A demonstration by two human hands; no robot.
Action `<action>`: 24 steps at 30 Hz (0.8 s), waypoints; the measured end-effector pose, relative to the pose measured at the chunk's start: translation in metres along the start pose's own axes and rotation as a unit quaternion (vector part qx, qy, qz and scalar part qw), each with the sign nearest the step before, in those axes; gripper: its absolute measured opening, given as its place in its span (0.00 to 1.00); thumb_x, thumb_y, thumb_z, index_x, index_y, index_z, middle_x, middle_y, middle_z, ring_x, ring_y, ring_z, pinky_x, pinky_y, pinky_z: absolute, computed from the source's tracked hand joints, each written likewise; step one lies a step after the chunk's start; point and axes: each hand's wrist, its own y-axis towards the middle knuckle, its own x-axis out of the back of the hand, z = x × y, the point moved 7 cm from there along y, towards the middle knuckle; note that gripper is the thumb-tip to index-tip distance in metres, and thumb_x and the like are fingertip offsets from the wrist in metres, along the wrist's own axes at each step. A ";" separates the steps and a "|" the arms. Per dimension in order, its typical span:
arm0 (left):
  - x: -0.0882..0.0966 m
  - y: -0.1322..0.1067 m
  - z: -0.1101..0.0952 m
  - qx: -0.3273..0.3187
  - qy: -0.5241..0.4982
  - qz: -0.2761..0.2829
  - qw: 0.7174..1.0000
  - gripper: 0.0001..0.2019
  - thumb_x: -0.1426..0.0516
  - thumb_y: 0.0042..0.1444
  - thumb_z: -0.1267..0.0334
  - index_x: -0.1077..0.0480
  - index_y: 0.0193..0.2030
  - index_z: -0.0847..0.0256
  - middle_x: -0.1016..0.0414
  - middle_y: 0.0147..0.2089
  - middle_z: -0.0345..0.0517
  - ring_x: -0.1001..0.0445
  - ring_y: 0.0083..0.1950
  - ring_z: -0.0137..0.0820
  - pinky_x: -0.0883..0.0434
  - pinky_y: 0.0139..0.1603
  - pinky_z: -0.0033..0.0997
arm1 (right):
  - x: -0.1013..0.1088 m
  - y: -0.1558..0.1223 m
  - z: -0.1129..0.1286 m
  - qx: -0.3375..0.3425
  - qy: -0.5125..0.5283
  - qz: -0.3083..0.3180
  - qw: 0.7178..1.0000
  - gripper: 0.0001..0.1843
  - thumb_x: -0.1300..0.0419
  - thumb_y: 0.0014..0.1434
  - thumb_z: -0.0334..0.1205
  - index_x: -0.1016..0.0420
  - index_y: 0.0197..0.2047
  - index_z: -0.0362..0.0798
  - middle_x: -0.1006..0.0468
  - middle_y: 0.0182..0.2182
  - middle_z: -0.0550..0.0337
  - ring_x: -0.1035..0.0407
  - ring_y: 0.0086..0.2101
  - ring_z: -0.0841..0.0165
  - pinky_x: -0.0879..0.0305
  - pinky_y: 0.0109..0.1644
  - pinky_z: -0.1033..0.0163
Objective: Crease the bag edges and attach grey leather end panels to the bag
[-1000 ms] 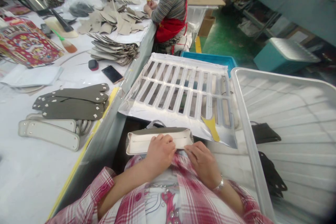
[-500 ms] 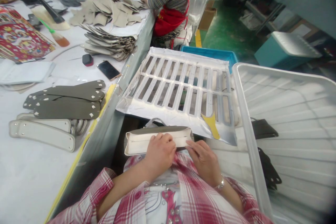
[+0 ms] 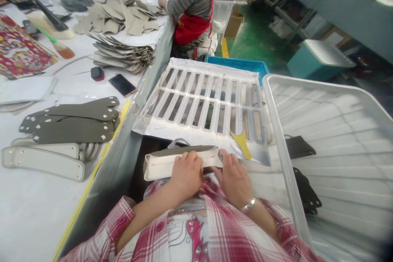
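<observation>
Over my lap lies a bag [image 3: 161, 166] with a cream inner face, a dark line along it and an olive-grey outer side. A thin grey loop sticks up behind its far edge. My left hand [image 3: 187, 172] is curled over the bag's near edge at mid-length, its thumb side hidden beneath. At the right end, my right hand [image 3: 236, 178] grips the corner, with fingers over the rim and thumb below. Just beyond the bag is a white slatted rack [image 3: 202, 106], with a yellow Y-shaped piece [image 3: 242, 144] on its near right corner.
On the left table are olive strips [image 3: 73, 120], pale strips with studs [image 3: 43, 163], a phone [image 3: 122, 85] and stacked grey pieces [image 3: 123, 54]. A large translucent bin [image 3: 334, 118] holding dark pieces stands at right. A co-worker [image 3: 193, 4] sits ahead beside the table.
My right hand has moved up and over the bag's right corner, its fingers now bent round the rim. My left hand keeps its hold. The view has shifted slightly right.
</observation>
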 end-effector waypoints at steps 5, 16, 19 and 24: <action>0.001 -0.002 -0.003 -0.010 0.016 0.010 1.000 0.09 0.52 0.57 0.62 0.33 0.37 0.61 0.35 0.42 0.49 0.38 0.44 0.39 0.40 0.40 0.41 | -0.022 -0.016 -0.019 -0.109 0.093 0.098 0.985 0.21 0.51 0.60 0.53 0.36 0.26 0.45 0.31 0.22 0.60 0.39 0.23 0.72 0.53 0.28 0.66; 0.003 -0.002 0.000 -0.016 0.001 -0.007 1.000 0.09 0.52 0.56 0.63 0.32 0.36 0.60 0.35 0.41 0.48 0.38 0.43 0.39 0.39 0.40 0.41 | -0.073 -0.040 0.013 -0.366 0.644 0.272 0.614 0.16 0.48 0.60 0.46 0.33 0.33 0.39 0.26 0.24 0.55 0.35 0.17 0.76 0.45 0.18 0.74; 0.004 0.001 0.002 -0.019 -0.003 -0.020 1.000 0.08 0.51 0.56 0.63 0.33 0.35 0.60 0.35 0.41 0.48 0.37 0.43 0.40 0.38 0.39 0.42 | -0.075 -0.036 0.018 -0.398 0.656 0.266 0.583 0.16 0.48 0.60 0.45 0.33 0.32 0.38 0.26 0.23 0.53 0.36 0.15 0.76 0.48 0.15 0.74; 0.011 -0.004 0.022 -0.018 -0.093 -0.027 0.995 0.06 0.46 0.53 0.64 0.35 0.37 0.63 0.35 0.40 0.45 0.36 0.40 0.33 0.36 0.41 0.34 | -0.073 -0.030 0.022 -0.423 0.674 0.257 0.548 0.15 0.48 0.61 0.43 0.33 0.31 0.37 0.28 0.20 0.57 0.37 0.14 0.77 0.48 0.14 0.74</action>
